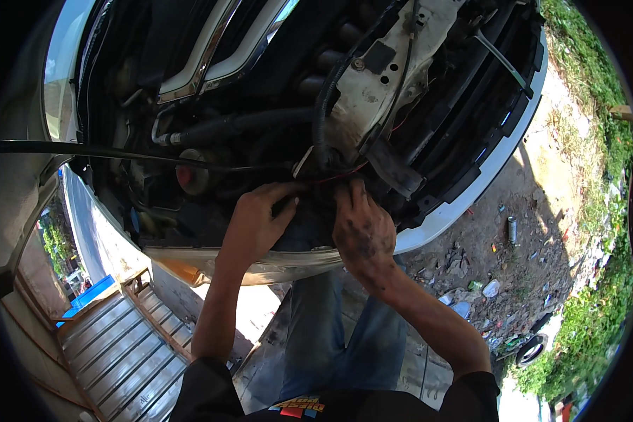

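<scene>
Both my hands reach over the front edge of a car's open engine bay, beside the headlight corner. A thin red wire point(336, 178) runs between my fingertips, below a black corrugated hose point(322, 133). My left hand point(259, 219) has its fingers stretched to the right, the index fingertip on the wire's left end and the thumb a little below. My right hand point(364, 231), dark with grease on its back, is bent with its fingers pressed together just under the wire. What lies between its fingertips is hidden in shadow.
A black hood prop rod point(148, 156) crosses above my left hand. Near it sits a reservoir with a red cap point(183, 176). A pale metal panel point(373, 84) and a dark bracket point(395, 169) stand beyond my right hand. The white bumper point(457, 204) curves right, above littered ground.
</scene>
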Action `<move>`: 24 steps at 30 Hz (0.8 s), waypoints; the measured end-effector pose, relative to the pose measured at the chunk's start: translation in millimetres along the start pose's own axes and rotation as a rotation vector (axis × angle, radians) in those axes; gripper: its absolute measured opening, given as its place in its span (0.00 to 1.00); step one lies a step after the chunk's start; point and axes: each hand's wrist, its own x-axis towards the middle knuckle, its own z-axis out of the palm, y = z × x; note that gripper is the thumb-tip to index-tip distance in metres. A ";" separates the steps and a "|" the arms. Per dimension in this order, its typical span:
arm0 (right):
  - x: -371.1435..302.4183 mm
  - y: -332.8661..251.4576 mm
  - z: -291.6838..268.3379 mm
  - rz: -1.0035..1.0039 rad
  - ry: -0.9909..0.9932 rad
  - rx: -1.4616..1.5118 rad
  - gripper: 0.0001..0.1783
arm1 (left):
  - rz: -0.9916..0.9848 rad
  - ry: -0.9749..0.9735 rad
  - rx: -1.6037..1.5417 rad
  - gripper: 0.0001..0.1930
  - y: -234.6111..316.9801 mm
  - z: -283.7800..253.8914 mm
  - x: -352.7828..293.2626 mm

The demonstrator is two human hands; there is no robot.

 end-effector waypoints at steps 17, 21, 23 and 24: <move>8.4 -14.4 -2.8 0.300 -0.044 0.104 0.10 | 0.266 -0.129 -0.004 0.12 -15.1 11.4 18.5; 10.9 -16.7 -6.5 0.355 -0.039 0.172 0.09 | 0.203 -0.072 -0.017 0.11 -6.2 17.5 15.9; 10.6 -15.8 -6.6 0.366 -0.047 0.176 0.10 | -0.102 -0.139 -0.051 0.12 2.1 17.1 17.7; 10.2 -15.7 -6.7 0.365 -0.048 0.194 0.10 | -0.102 -0.139 -0.049 0.12 3.0 18.7 16.4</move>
